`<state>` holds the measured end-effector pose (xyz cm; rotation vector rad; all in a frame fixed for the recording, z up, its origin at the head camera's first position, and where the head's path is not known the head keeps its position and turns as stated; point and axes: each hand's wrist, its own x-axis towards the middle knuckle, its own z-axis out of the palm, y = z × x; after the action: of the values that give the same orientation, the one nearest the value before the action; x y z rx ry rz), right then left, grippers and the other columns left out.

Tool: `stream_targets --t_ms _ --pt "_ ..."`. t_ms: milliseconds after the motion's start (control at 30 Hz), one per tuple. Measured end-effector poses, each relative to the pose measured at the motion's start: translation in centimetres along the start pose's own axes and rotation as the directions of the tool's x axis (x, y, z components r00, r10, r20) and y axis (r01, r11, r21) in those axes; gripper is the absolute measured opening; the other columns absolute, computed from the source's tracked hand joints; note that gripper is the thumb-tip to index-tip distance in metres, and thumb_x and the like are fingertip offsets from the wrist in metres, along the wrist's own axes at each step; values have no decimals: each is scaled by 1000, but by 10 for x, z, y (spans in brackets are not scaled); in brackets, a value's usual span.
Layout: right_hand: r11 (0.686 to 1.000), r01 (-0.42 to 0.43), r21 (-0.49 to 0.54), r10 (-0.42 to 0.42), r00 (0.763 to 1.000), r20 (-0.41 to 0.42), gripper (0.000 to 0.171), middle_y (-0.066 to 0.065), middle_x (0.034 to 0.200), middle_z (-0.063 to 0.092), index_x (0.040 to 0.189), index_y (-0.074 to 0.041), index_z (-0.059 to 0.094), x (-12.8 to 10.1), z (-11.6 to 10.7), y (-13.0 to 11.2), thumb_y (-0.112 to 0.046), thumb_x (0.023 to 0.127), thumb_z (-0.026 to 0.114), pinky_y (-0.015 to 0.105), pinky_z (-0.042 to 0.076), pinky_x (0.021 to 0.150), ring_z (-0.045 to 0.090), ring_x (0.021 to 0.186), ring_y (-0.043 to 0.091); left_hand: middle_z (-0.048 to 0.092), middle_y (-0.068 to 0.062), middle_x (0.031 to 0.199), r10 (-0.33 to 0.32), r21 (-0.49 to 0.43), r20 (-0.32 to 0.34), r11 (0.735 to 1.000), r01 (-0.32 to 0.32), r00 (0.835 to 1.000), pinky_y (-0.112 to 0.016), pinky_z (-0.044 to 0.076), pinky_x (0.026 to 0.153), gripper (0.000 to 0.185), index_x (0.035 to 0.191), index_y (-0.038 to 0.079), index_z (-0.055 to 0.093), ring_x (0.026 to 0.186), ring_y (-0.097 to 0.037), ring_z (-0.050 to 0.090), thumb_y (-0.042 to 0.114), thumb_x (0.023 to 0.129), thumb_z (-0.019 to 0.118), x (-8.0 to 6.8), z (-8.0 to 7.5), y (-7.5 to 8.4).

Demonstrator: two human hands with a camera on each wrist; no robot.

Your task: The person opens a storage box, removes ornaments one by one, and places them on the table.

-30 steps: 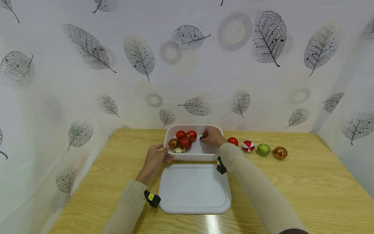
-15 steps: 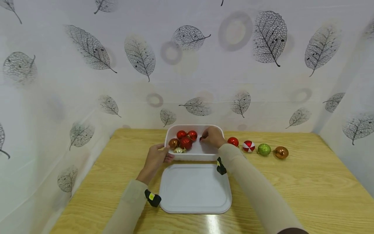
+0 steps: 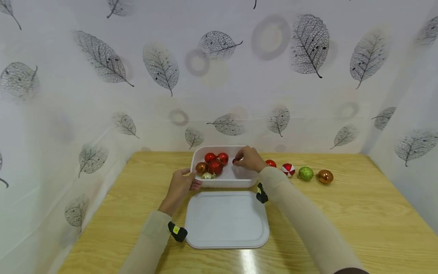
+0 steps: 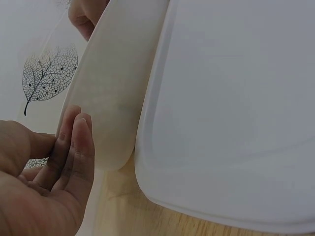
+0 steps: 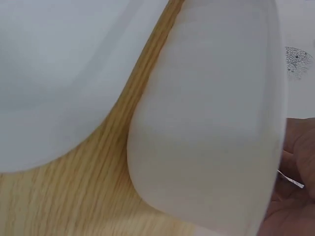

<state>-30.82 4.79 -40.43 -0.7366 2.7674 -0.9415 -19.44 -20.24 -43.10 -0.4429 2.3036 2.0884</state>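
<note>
A white plastic container (image 3: 226, 183) stands at the back of the table. Its left part holds several Christmas baubles: red ones, among them a large red bauble (image 3: 215, 167), plus a copper bauble (image 3: 201, 168) and a pale gold bauble (image 3: 207, 176). My left hand (image 3: 180, 186) grips the container's front left corner; in the left wrist view, fingers (image 4: 82, 142) press its outer wall. Over the container's right part, my right hand (image 3: 252, 160) pinches a small dark red bauble (image 3: 235, 161), mostly covered by the fingers. The container wall hides the right fingertips in the right wrist view.
A white lid (image 3: 227, 220) lies flat in front of the container. To the right, a red bauble (image 3: 270, 163), a red-and-white bauble (image 3: 288, 169), a green glitter bauble (image 3: 305, 173) and a copper bauble (image 3: 324, 176) form a row. A leaf-patterned curtain (image 3: 222, 95) hangs behind.
My right hand has shifted slightly to the right relative to the container, still pinching the dark red bauble. The left hand keeps its grip on the corner. The head view has turned a little.
</note>
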Motion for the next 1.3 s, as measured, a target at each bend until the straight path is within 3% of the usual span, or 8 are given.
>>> stream_targets --t_ms 167,400,567,867,1300 --pt "999 33 19 -32 999 -26 20 16 98 76 102 6 76 -8 -8 4 -9 89 77 43 59 85 70 94 31 72 -17 75 -7 -3 0 1000 7 1000 -25 61 57 41 136 -17 50 58 -15 68 10 105 54 0 -1 -2" --pt "993 19 120 -14 999 -41 20 16 102 75 106 5 76 -18 -23 6 -8 91 76 39 61 79 71 93 29 72 -15 75 -6 7 0 1000 6 1000 -25 61 58 41 137 -15 50 60 -15 68 11 105 55 0 -1 0" --pt "993 51 108 -46 998 -47 19 16 103 75 105 4 76 -26 -35 5 -10 92 75 40 62 80 72 91 29 72 -15 75 -5 3 5 1000 5 1000 -24 61 58 41 137 -15 50 60 -14 68 10 105 55 1 0 0" --pt "991 22 130 -11 996 -85 24 18 108 74 110 4 74 -44 -62 11 -12 92 75 44 61 85 72 93 31 73 -16 79 -15 35 16 999 14 1000 -25 62 62 43 139 -14 48 64 -15 69 13 107 53 1 -1 0" --pt "995 -10 95 19 995 -97 27 19 112 71 114 3 73 -77 -85 40 -15 94 73 43 62 83 71 97 33 73 -17 82 -6 36 12 999 6 1000 -25 62 63 42 138 -14 49 65 -16 70 13 106 54 0 -1 -1"
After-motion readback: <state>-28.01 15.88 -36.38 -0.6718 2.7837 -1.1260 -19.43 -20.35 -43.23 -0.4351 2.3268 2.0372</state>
